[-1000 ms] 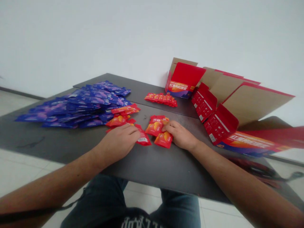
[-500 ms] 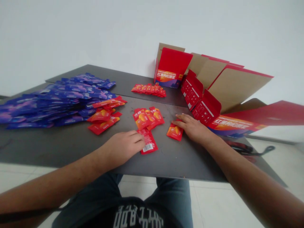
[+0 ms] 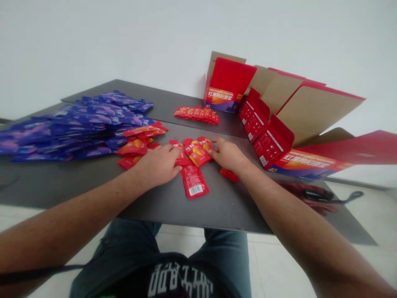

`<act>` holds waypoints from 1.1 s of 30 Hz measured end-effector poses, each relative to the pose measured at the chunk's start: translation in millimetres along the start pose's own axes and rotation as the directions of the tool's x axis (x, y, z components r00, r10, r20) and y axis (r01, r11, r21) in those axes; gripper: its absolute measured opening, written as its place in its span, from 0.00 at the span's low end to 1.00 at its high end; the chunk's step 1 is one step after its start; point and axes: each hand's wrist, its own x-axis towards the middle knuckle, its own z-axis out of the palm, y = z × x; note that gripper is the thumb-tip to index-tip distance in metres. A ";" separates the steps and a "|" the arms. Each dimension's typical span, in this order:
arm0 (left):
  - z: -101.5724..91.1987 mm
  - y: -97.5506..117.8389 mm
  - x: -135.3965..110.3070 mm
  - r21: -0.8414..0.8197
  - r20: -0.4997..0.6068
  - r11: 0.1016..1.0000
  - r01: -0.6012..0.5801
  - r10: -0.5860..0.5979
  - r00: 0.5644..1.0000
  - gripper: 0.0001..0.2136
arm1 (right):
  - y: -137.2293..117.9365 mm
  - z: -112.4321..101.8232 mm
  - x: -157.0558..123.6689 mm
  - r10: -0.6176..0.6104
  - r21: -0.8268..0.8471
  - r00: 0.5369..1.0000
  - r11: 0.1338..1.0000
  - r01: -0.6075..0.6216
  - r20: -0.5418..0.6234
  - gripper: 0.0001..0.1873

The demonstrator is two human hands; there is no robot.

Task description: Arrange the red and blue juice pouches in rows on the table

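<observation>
My left hand (image 3: pixel 159 164) is closed, fingers and thumb at the left edge of a small red sachet (image 3: pixel 184 159) in the middle of the table. Opposite it, the thumb and fingers of my right hand (image 3: pixel 228 155) pinch the right side of the same overlapping cluster, at a red sachet (image 3: pixel 205 145). Between them lies an orange-fronted sachet (image 3: pixel 195 154). Just below, a barcode-side-up sachet (image 3: pixel 194 182) lies partly under the cluster. Another red sachet (image 3: pixel 228 174) is half hidden beneath my right wrist.
Blue-purple sachets (image 3: pixel 89 120) are heaped at the left, with a few red ones (image 3: pixel 136 145) beside them. A fanned row of red sachets (image 3: pixel 198 114) lies farther back. Open red cartons (image 3: pixel 221 97) stand at the back right. A dark strapped object (image 3: pixel 318 194) lies at the right edge.
My left hand has moved up from the barcode sachet to the cluster's left side. My right hand has left the right-hand sachet and moved left onto the cluster.
</observation>
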 end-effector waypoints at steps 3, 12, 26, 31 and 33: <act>2.3 -2.1 2.2 0.009 0.019 1.000 0.006 -0.006 1.000 0.26 | -9.9 3.8 8.5 -0.012 -0.007 1.000 1.000 0.012 0.026 0.31; 2.4 -4.6 1.1 0.032 -0.026 0.999 0.018 -0.017 1.000 0.23 | -46.2 5.2 10.5 -0.111 -0.001 0.992 0.994 0.112 0.061 0.24; 0.7 0.4 6.8 0.030 -0.034 0.998 -0.046 0.047 0.998 0.33 | -61.2 10.6 5.0 -0.394 0.001 0.911 0.918 0.396 0.121 0.20; 2.8 -2.9 8.2 0.066 -0.040 0.997 -0.049 0.052 0.998 0.29 | -36.4 5.7 14.2 -0.183 -0.069 0.983 0.980 0.185 0.032 0.20; 4.6 -3.7 9.0 0.067 -0.060 0.997 -0.032 0.036 0.998 0.29 | -34.4 6.1 16.0 -0.148 -0.112 0.987 0.982 0.153 0.058 0.19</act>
